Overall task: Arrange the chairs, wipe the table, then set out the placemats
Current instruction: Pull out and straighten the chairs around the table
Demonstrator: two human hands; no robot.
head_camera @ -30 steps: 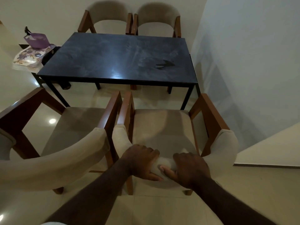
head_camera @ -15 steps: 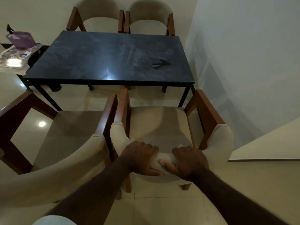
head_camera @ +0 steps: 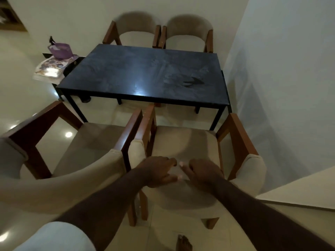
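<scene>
At the near chair [head_camera: 183, 142], the left hand [head_camera: 159, 172] and right hand [head_camera: 204, 173] curl over the top of its padded beige backrest, gripping it. Pushing evenly with both should slide it straight in, clear of the neighbouring chair [head_camera: 90, 142] just beside its wooden arm. Beyond stands the dark table [head_camera: 145, 73], smeared and not yet wiped, with two chairs [head_camera: 137, 28] at its far side. What look like patterned placemats [head_camera: 49, 69] lie off its left end.

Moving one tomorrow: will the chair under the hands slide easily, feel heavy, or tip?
Probably slides easily: the floor is glossy tile. Likely fairly heavy: the chair has a thick wooden frame. Pushed high, where the left hand and right hand grip, it might tip.
</scene>
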